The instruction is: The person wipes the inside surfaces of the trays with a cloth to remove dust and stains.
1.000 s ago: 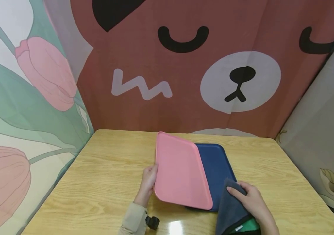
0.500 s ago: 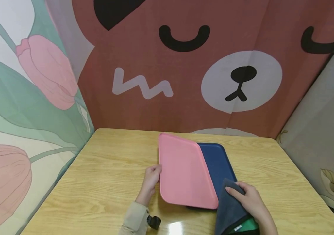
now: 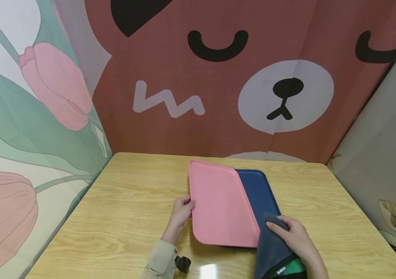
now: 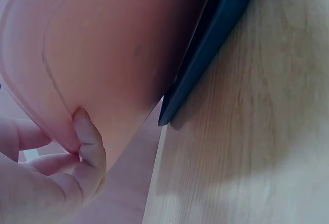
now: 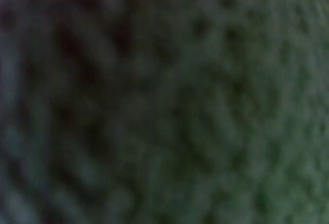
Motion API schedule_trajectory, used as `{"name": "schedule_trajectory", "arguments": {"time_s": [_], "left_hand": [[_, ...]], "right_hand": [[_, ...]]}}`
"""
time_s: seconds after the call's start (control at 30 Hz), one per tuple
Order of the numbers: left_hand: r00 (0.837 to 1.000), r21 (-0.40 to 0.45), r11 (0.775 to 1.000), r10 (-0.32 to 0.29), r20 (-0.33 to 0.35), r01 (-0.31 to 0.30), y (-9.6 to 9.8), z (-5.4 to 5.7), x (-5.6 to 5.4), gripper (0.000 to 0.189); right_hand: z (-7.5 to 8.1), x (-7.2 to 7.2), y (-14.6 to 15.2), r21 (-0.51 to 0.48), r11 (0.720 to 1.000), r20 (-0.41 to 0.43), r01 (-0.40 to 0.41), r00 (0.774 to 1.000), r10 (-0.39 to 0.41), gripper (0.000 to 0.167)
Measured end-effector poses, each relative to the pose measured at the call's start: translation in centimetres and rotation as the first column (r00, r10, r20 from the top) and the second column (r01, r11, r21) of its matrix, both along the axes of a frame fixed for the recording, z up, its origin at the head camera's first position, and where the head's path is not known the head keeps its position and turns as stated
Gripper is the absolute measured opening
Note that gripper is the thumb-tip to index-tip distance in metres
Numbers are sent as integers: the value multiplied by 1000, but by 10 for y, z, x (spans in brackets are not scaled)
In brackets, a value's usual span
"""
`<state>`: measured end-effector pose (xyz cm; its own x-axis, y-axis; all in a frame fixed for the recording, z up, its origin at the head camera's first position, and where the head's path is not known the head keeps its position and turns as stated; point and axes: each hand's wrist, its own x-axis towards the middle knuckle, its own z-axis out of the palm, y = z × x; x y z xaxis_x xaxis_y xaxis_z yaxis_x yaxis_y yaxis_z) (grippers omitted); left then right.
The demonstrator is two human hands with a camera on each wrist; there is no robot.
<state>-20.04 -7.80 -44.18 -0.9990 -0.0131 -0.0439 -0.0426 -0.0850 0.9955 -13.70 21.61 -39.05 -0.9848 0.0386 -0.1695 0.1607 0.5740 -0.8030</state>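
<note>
My left hand (image 3: 181,213) pinches the left rim of a pink tray (image 3: 222,205), which is tilted with its left side raised. In the left wrist view the thumb and fingers (image 4: 90,147) grip that rim, and the tray's underside faces the camera. Beneath it a blue tray (image 3: 259,190) lies on the table, partly covered by the pink one. A cloth (image 3: 274,240), grey on one side and green on the other with a dark border, hangs from my right hand (image 3: 297,236), which holds it over the blue tray's near right corner. Cloth fills the right wrist view, blurred.
The wooden table (image 3: 131,201) extends on both sides of the trays. A bear-patterned curtain (image 3: 219,135) hangs behind its far edge. Flower-patterned fabric (image 3: 55,155) stands along the left and a pale cloth wall (image 3: 376,155) along the right.
The pink tray has shifted slightly to the right, with my left hand moving along with it, and its far edge has dropped a little. My right hand and the cloth have barely moved.
</note>
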Motion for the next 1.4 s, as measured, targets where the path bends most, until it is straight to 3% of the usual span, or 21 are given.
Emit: {"name": "schedule_trajectory", "arguments": {"time_s": [0.37, 0.67, 1.4], "left_hand": [[999, -21, 1000, -14, -39, 13, 3, -1, -2, 35], [996, -102, 995, 13, -89, -23, 7, -2, -4, 32], [997, -155, 987, 31, -71, -41, 16, 3, -15, 29]], "right_hand": [[-2, 0, 0, 23, 1000, 3, 3, 1000, -3, 42], [-3, 0, 0, -1, 1000, 7, 11, 1000, -11, 39], [-10, -3, -2, 2, 1000, 0, -15, 1000, 15, 36]]}}
